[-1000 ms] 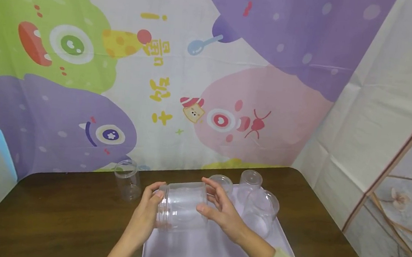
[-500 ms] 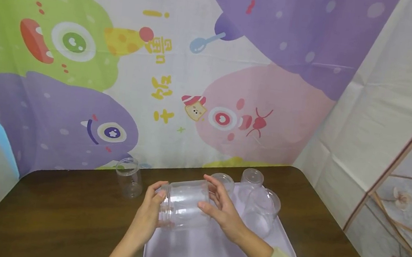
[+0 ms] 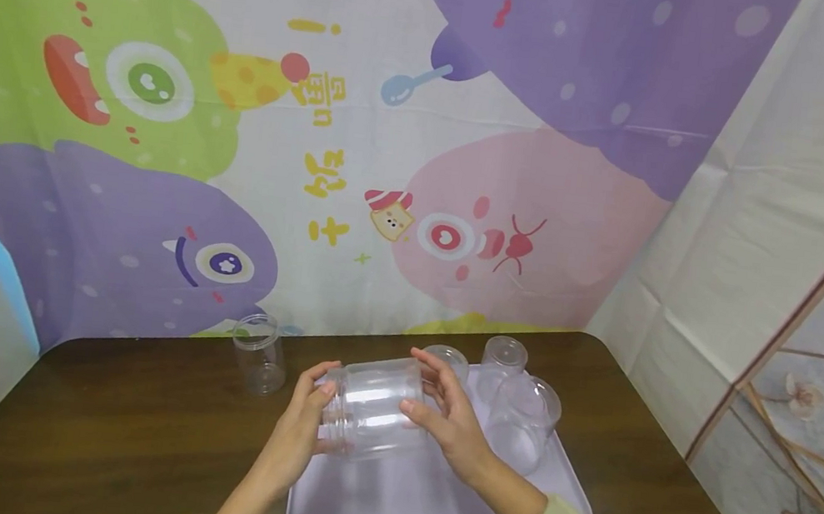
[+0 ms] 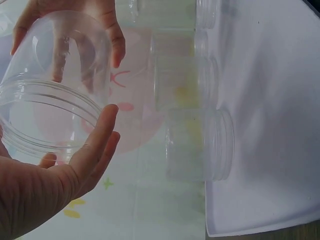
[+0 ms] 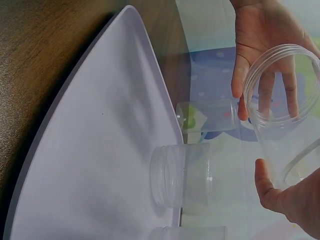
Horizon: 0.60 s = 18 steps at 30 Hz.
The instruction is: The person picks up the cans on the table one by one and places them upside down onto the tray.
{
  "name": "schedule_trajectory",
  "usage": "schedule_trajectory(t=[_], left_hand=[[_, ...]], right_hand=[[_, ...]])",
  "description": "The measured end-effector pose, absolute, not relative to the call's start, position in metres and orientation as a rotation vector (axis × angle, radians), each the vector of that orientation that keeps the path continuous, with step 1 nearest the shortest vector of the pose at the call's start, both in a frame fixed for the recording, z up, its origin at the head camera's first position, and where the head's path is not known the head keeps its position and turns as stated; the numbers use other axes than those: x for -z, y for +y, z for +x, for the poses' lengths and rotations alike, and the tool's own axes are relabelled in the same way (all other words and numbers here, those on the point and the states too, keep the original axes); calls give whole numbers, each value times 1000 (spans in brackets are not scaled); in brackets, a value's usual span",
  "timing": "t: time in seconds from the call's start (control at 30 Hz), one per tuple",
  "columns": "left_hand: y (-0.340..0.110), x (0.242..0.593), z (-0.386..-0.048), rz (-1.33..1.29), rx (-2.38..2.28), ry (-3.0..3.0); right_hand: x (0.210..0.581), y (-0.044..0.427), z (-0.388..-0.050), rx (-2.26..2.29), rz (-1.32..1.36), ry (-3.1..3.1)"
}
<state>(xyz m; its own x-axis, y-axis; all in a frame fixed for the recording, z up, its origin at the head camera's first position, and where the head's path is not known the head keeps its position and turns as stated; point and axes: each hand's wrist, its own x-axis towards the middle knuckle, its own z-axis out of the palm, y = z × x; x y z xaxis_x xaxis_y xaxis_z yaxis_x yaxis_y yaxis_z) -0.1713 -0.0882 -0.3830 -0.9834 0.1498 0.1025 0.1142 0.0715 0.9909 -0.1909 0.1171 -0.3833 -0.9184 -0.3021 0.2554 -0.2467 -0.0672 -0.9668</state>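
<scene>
A large clear plastic jar (image 3: 377, 408) lies sideways in the air between both hands, above a pale lilac tray (image 3: 393, 510). My left hand (image 3: 300, 425) grips its threaded mouth end, the thumb on the near side. At the base end, my right hand (image 3: 457, 429) holds the jar with the thumb in front and the fingers spread over the far side. Seen from the left wrist, the ridged neck (image 4: 50, 95) of the jar is without a lid. Through the clear wall in the right wrist view, fingers of the left hand (image 5: 267, 30) show.
Several clear jars stand mouth down toward the tray's back right, among them a wide jar (image 3: 525, 432), a narrower jar (image 3: 504, 363) and another jar (image 3: 449, 361). One clear jar (image 3: 260, 358) stands upright on the brown table (image 3: 137, 429). A cartoon-print cloth (image 3: 347, 300) hangs behind.
The held jar has shifted very slightly to the right and tilted a little, with both hands keeping their hold. The other jars and the tray stay in place.
</scene>
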Motion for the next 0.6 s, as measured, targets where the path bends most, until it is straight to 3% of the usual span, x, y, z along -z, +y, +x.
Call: schedule_trajectory(t=[0.6], left_hand=[[-95, 383, -175, 241, -1984, 2428]], right_hand=[[380, 125, -191, 2125, -647, 2215]])
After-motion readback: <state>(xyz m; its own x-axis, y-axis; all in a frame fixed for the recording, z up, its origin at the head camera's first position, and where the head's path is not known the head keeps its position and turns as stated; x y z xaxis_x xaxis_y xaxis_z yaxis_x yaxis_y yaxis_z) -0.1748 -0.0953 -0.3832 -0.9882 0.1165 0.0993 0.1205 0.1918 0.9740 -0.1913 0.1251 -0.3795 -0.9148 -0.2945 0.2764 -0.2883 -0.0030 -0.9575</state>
